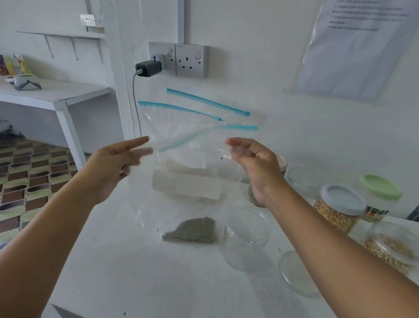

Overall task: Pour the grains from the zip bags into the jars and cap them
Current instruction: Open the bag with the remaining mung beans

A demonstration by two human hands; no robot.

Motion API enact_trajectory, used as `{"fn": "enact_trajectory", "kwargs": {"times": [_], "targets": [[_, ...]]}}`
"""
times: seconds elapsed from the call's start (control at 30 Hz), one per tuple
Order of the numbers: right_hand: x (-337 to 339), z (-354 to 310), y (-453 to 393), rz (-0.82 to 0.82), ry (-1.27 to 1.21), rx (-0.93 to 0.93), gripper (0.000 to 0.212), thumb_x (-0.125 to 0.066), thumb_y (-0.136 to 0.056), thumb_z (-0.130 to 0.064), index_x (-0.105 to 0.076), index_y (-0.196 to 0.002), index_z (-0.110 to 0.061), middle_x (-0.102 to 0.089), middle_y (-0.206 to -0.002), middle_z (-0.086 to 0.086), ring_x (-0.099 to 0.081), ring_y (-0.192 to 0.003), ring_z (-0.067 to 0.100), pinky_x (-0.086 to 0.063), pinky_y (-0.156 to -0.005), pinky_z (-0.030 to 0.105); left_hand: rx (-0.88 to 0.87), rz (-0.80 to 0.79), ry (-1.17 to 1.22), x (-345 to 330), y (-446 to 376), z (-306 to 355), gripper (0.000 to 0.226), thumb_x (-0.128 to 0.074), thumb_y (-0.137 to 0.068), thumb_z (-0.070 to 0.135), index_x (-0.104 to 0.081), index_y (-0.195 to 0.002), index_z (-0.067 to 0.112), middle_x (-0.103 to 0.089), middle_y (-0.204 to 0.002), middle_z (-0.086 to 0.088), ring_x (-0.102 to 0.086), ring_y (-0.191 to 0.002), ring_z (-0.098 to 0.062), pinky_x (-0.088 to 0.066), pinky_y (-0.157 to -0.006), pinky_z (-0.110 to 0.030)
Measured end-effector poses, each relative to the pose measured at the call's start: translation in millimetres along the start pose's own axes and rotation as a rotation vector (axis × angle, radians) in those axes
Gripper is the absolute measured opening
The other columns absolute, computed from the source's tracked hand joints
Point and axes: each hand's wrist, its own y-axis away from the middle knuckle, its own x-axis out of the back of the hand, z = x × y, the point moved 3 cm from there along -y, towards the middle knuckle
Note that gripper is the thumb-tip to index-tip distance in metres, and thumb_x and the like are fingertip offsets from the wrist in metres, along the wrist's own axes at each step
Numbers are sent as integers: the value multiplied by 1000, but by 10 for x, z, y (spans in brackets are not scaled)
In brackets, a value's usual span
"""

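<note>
Right hand (250,162) grip clamped on empty zip bag (192,137), left hand (118,161) grip apart

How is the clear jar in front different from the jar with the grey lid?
The clear jar stands open and empty; the grey-lidded jar is capped and holds yellow kernels. The clear jar stands nearer the camera, the grey-lidded jar further right. Both are see-through and upright on the white table.
</note>
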Motion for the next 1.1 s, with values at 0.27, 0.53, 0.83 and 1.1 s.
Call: {"fn": "enact_trajectory", "kwargs": {"times": [0.27,0.53,0.83,1.1], "targets": [[32,-141,28,55,3,131,27,-75,-91,-2,-81,-94,-28,-79,-105,-6,-71,-102,7,-54,-99,30,-64,-36,173,-76,50,139,27,-72,-89,18,-82,-113,24,-74,-128,-5,-47,-99,-21,-35,-98,-39],[10,-489,-24,156,386,393,60,-75,-95,-20,-52,-147,-39,-64,-123,-5,-63,-110,6,-48,-99,12,-163,9,119,-221,54,333,41,-63,-96,-2,-84,-85,32,-79,-105,12,-67,-94,3,-31,-108,-31],[26,-589,-41,133,730,360,52,-87,-81,-29,-69,-130,-32,-69,-71,-14,-67,-77,5,-55,-86,29,-163,49,140,-181,70,324,25,-68,-96,6,-83,-93,26,-78,-112,5,-65,-79,3,-23,-125,-56],[-150,-695,34,16,1137,556,41,-72,-91,-41,-63,-131,-38,-62,-127,0,-59,-117,24,-41,-108,52,-210,66,99,-252,-14,353,35,-66,-97,1,-84,-88,30,-79,-107,5,-70,-99,-4,-37,-118,-45]]}}
